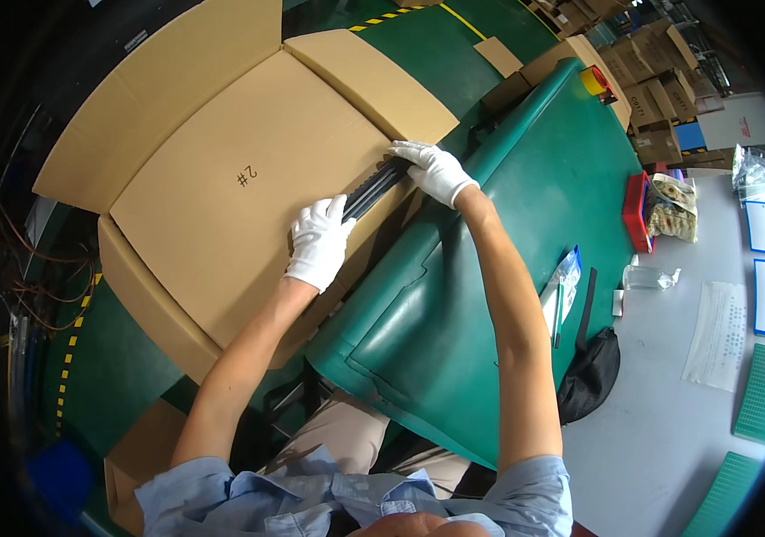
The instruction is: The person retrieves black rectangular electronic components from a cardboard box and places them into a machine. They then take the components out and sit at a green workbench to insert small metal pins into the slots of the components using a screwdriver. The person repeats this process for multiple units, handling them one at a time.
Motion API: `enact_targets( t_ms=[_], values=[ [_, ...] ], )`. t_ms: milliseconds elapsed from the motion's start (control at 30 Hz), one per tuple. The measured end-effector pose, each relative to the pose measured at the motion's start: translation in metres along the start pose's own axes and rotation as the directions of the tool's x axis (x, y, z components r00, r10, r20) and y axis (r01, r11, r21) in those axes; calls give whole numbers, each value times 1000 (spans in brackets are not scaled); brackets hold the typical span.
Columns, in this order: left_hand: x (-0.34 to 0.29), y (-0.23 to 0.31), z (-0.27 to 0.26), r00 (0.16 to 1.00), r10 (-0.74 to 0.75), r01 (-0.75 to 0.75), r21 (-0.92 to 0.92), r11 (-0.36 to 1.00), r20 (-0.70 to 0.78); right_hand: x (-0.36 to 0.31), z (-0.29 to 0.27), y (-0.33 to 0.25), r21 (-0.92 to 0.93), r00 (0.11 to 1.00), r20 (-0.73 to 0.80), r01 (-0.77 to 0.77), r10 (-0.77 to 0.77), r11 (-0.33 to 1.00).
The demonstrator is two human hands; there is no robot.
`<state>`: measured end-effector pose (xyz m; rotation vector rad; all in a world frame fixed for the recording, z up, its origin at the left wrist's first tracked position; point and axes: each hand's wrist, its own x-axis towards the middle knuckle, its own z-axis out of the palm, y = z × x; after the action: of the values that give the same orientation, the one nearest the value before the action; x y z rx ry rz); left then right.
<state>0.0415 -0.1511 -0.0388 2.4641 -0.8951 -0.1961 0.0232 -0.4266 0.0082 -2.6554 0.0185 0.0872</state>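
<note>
Both of my hands wear white gloves and grip a bundle of long black ribbed strips [373,190]. My left hand [320,242] closes around its near left end. At the far right end, the fingers of my right hand [433,170] wrap over the top. The strips lie slantwise over the right side of a large open cardboard box [145,295]. A flat cardboard sheet [221,206] with handwritten marks fills the box's inside. My gloves hide both ends of the strips, so I cannot tell their exact kind.
Right of the box stands a table with a green mat [534,188]. On it lie a small plastic packet [563,285], a black pouch [590,378] and a roll of yellow tape [594,80]. A red bin [637,213] sits by the grey wall [651,358]. Cartons [655,54] are stacked behind.
</note>
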Motion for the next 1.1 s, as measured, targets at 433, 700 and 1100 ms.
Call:
enact_targets(
  t_ms=[433, 700, 1100],
  values=[
    [7, -6, 1, 999, 46, -46, 40, 998, -16, -12, -22, -1, 202, 947, -114, -274, 300, 940],
    [6, -4, 1, 997, 43, -40, 60, 997, -60, -9, -14, -2, 20, 991, -121, -56, 58, 998],
    [5, -5, -1, 995, 95, -92, 128, 988, -19, 0, -10, -6, -210, 997, -33, 59, -68, 976]
  ],
)
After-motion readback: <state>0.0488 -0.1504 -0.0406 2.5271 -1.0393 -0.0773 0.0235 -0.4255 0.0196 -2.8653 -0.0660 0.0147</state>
